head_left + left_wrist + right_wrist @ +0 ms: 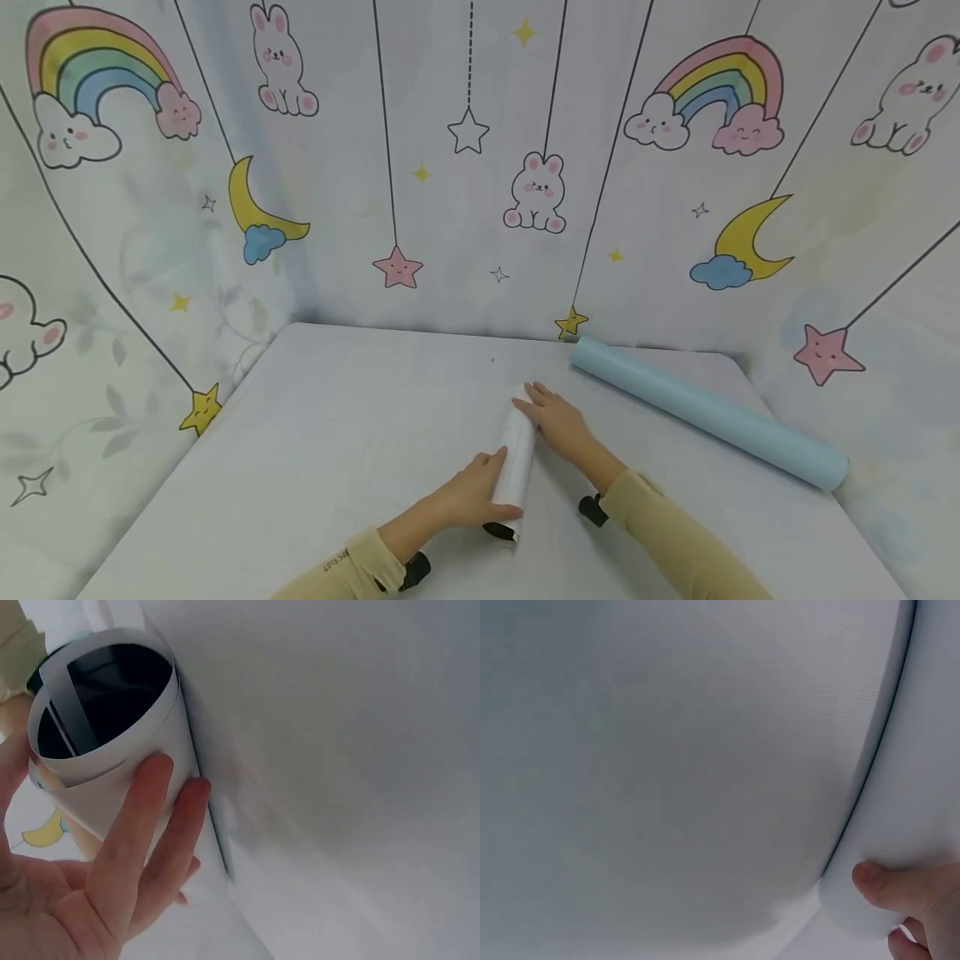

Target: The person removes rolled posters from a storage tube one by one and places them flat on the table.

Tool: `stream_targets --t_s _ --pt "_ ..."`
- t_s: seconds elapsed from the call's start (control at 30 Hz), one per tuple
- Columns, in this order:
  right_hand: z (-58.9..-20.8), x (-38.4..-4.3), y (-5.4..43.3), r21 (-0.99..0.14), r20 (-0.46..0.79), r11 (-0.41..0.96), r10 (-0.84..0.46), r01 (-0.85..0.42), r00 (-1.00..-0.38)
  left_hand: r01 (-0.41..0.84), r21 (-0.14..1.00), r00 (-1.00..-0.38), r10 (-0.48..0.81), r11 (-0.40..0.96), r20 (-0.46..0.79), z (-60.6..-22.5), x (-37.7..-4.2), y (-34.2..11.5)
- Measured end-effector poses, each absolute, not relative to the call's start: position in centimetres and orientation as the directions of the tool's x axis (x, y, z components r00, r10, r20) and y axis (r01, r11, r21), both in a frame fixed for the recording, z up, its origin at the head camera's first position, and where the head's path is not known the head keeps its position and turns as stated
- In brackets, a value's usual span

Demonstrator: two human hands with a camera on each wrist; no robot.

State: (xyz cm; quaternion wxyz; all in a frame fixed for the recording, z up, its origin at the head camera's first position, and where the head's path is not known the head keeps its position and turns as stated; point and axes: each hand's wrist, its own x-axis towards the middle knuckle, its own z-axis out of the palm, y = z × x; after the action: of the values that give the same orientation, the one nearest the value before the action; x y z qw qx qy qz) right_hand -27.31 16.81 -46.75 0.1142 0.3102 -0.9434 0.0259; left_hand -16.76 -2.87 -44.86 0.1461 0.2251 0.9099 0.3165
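A white paper roll [516, 458], dark on its inner side, lies on the white table between both hands. My left hand [474, 492] holds its near end, thumb on one side and fingers on the other. The left wrist view looks into the roll's open end [105, 697], where a loose inner flap shows, with the left fingers [142, 810] against the outer wall. At the far end, my right hand [558, 423] grips the roll. Its thumb [885, 885] presses on the white surface in the right wrist view, with other fingers partly hidden behind the roll.
A long light blue roll [705, 408] lies slanted across the right side of the table [337, 417]. A white cloth backdrop [330, 183] printed with rainbows, rabbits, moons and stars surrounds the table's back and sides.
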Motion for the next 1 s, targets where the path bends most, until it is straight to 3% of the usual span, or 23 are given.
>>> stream_targets --t_s 0.33,0.6,0.77,0.87,1.0 --pt "-46.5 -27.7 15.2 0.023 0.225 0.801 -0.587 -0.598 -0.777 0.23 0.704 -0.913 0.4 0.672 -0.084 -45.4 -15.9 -1.2" --pt "-46.7 -28.0 14.7 0.061 0.232 0.779 -0.619 -0.624 -0.75 0.203 0.747 -0.929 0.366 0.633 -0.058 -45.7 -15.6 -0.8" --pt "-46.8 -28.1 14.8 0.024 0.213 0.779 -0.616 -0.627 -0.758 0.206 0.742 -0.932 0.359 0.638 -0.051 -45.8 -15.5 -0.8" --pt "-46.8 -28.2 14.9 -0.043 0.192 0.765 -0.625 -0.642 -0.757 0.272 0.659 -0.922 0.387 0.701 -0.031 -45.8 -15.9 -0.9" --pt "-46.7 -28.3 14.9 -0.133 0.163 0.737 -0.643 -0.663 -0.748 0.445 0.437 -0.874 0.486 0.781 0.021 -45.9 -17.2 -1.3"
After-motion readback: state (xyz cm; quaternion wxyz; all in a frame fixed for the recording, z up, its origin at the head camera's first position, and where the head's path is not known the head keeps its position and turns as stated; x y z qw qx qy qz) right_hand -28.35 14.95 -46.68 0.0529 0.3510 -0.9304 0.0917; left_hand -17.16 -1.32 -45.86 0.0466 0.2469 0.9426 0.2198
